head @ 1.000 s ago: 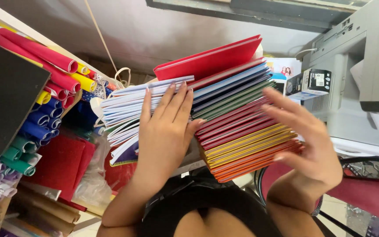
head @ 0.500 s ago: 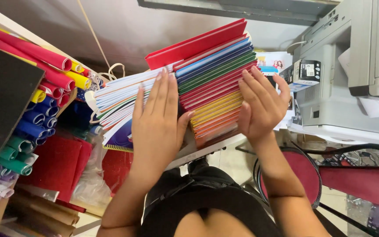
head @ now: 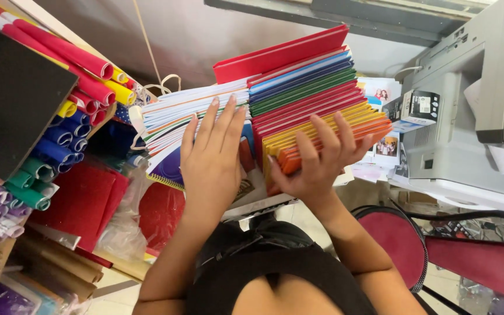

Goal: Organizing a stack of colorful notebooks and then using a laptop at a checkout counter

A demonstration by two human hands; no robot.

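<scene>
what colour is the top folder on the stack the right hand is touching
Red: the top folder on the coloured stack under the right hand, seen in the head view.

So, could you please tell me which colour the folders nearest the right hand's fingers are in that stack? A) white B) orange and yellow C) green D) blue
B: the right hand presses its fingers against the orange and yellow folders at the lower end of the stack, while the blue and green ones sit further up, under the red folder.
</scene>
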